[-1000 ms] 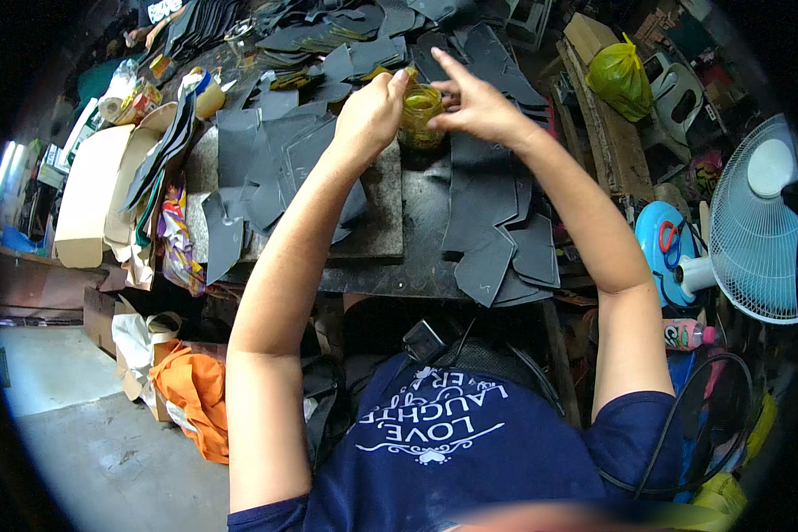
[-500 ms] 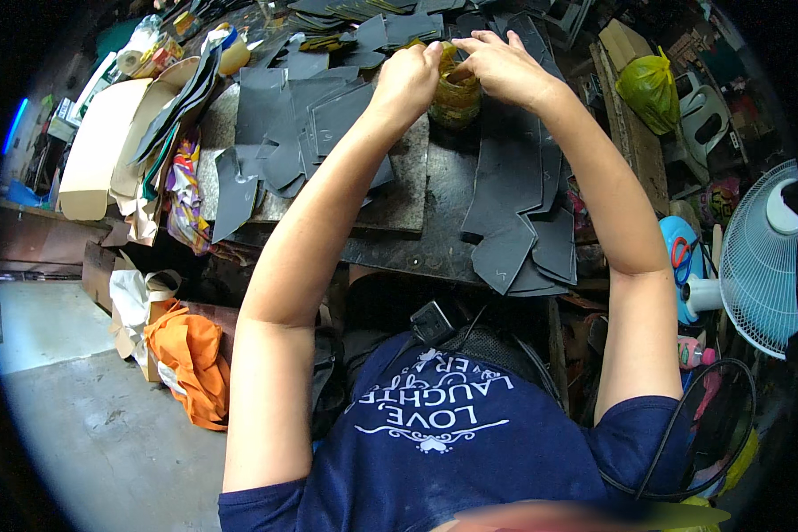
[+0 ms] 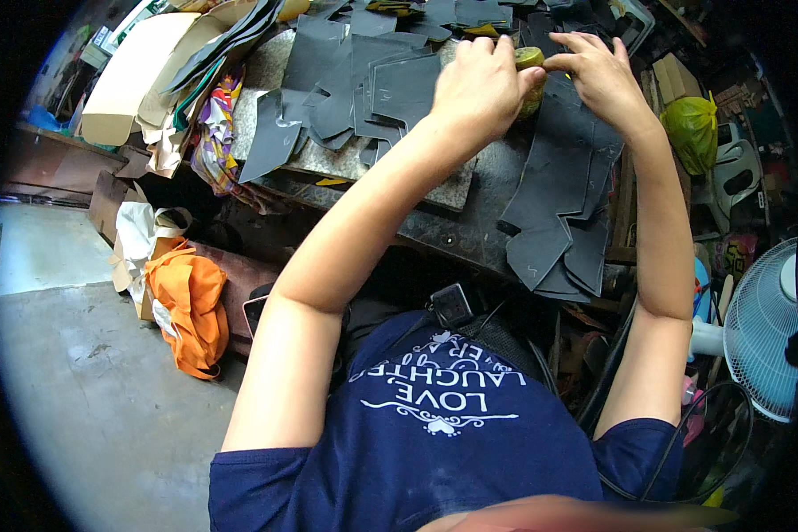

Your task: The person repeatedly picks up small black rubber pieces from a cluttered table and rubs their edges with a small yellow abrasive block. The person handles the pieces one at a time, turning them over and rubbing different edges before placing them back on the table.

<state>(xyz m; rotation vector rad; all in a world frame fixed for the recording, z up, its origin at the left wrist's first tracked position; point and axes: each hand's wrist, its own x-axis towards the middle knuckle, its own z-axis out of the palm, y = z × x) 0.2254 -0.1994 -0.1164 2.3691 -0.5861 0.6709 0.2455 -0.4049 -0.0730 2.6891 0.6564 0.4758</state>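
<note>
A squat yellowish jar (image 3: 530, 58) stands on the dark worktable among flat black cut pieces. My left hand (image 3: 481, 90) is closed against the jar's left side, its thumb across the front. At the jar's right, my right hand (image 3: 601, 82) has its fingers spread, with the thumb side touching or nearly touching the rim. Between the hands, part of the jar's body is hidden. A stack of black cut pieces (image 3: 563, 168) lies below my right hand. More overlapping black pieces (image 3: 403, 87) with pale markings rest on a speckled board (image 3: 448, 191) left of my left hand.
Cardboard (image 3: 120, 106) and a bundle of black sheets (image 3: 226, 49) stand at the table's left. An orange cloth (image 3: 186, 301) hangs lower left. On the right are a yellow-green plastic bag (image 3: 690, 133), a white chair (image 3: 738, 168) and a fan (image 3: 767, 328).
The view has shifted, so the table and jar sit farther right. My left hand has moved from the jar's rim to around its side; my right hand's fingers have drawn out of its mouth.
</note>
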